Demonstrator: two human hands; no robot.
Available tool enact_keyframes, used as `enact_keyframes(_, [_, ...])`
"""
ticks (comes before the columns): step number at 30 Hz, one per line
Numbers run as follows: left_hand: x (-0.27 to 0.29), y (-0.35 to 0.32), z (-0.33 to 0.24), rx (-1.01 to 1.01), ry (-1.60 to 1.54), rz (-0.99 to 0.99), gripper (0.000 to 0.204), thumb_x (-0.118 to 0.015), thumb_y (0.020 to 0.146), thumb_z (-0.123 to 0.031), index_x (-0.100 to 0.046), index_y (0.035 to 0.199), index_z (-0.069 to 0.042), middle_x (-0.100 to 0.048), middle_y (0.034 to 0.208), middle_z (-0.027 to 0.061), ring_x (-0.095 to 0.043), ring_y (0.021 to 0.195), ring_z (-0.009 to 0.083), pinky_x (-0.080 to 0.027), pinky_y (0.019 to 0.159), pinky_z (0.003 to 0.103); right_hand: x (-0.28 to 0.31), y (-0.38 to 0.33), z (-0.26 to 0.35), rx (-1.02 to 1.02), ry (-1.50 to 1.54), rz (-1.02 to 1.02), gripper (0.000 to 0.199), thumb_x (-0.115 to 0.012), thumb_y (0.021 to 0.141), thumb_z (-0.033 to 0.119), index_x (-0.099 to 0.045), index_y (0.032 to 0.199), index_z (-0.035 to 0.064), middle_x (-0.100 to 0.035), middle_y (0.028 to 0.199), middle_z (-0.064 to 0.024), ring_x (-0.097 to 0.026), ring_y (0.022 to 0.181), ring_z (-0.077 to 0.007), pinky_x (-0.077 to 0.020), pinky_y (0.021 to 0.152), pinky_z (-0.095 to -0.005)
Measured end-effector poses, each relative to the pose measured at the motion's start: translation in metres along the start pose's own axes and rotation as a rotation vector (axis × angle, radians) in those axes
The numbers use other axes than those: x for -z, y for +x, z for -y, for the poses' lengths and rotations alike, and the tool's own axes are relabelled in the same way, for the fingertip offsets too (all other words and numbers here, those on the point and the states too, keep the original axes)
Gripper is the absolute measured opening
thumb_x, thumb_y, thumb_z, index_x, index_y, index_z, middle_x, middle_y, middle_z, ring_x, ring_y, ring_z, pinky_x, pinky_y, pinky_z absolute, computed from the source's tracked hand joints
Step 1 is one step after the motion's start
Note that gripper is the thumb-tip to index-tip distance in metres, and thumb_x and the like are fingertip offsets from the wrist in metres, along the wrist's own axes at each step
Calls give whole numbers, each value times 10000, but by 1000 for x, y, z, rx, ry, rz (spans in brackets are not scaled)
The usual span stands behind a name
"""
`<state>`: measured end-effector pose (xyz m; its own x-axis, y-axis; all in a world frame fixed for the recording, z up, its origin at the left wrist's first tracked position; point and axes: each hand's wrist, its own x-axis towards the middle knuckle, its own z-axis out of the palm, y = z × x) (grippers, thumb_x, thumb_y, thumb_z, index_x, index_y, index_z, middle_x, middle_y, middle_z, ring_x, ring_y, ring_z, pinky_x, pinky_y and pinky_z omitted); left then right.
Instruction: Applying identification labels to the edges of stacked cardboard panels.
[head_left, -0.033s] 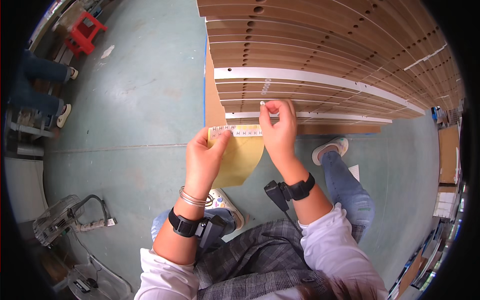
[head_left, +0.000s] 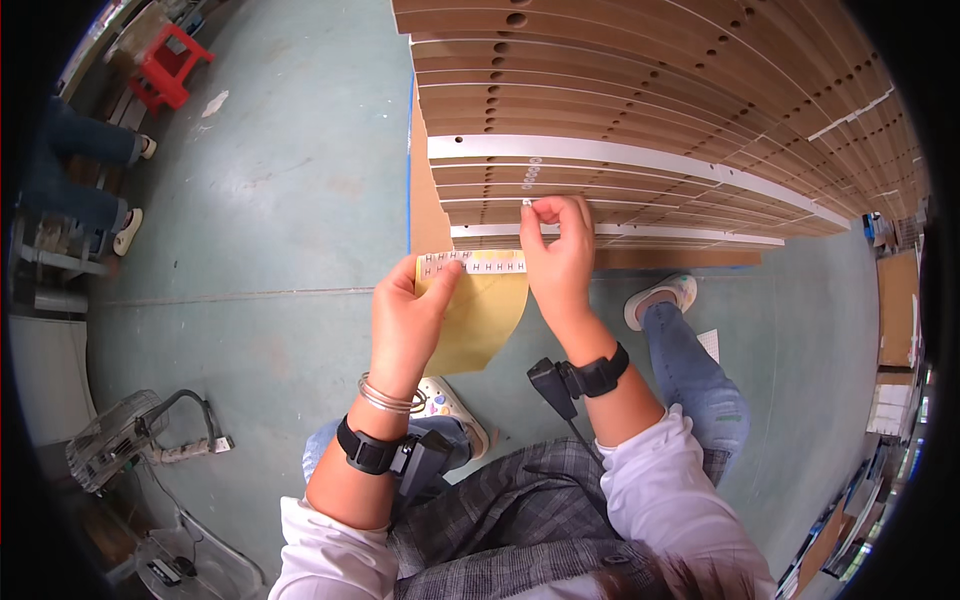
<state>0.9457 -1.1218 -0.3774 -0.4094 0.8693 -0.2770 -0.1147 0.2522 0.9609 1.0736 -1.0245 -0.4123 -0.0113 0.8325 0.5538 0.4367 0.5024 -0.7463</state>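
My left hand (head_left: pixel 408 318) grips a yellow backing sheet (head_left: pixel 484 312) with a row of small white stickers (head_left: pixel 478 263) along its top edge. My right hand (head_left: pixel 558 250) pinches one small white sticker (head_left: pixel 527 203) between thumb and forefinger, held against the edge of a stack of brown boards (head_left: pixel 620 110). A white board edge (head_left: pixel 600 150) in the stack carries several small round stickers (head_left: pixel 533 170). Both wrists wear black bands, and the left also has silver bangles.
The board stack fills the upper right, with drilled holes in its top faces. A red stool (head_left: pixel 165 62) and another person's legs (head_left: pixel 75 170) are at the upper left. A fan (head_left: pixel 110 450) and a power strip lie on the green floor at the lower left.
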Motion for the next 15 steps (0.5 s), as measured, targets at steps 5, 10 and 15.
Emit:
enact_keyframes(5, [-1, 0, -1, -3, 23, 6, 167, -608, 827, -172, -596, 840, -6, -601, 732, -2, -512, 617, 40, -424, 542, 198, -6, 5, -5, 52, -109, -41, 114, -648, 716, 86, -535, 729, 92, -500, 707, -14, -500, 688, -186, -368, 672, -325])
enact_keyframes(10, [-1, 1, 0, -8, 23, -1, 169, -608, 828, -173, -596, 837, -5, -600, 727, -3, -512, 615, 40, -423, 538, 199, -10, 6, -3, 69, -164, -97, 125, -658, 713, 110, -533, 708, 102, -489, 693, -7, -488, 679, -186, -350, 655, -329])
enact_keyframes(15, [0, -1, -2, -13, 18, 1, 168, -610, 826, -171, -599, 841, -4, -602, 725, -3, -514, 611, 40, -423, 540, 197, 2, 10, -6, 79, -341, -38, 122, -654, 724, 133, -535, 723, 103, -492, 684, -13, -486, 671, -190, -347, 657, -337])
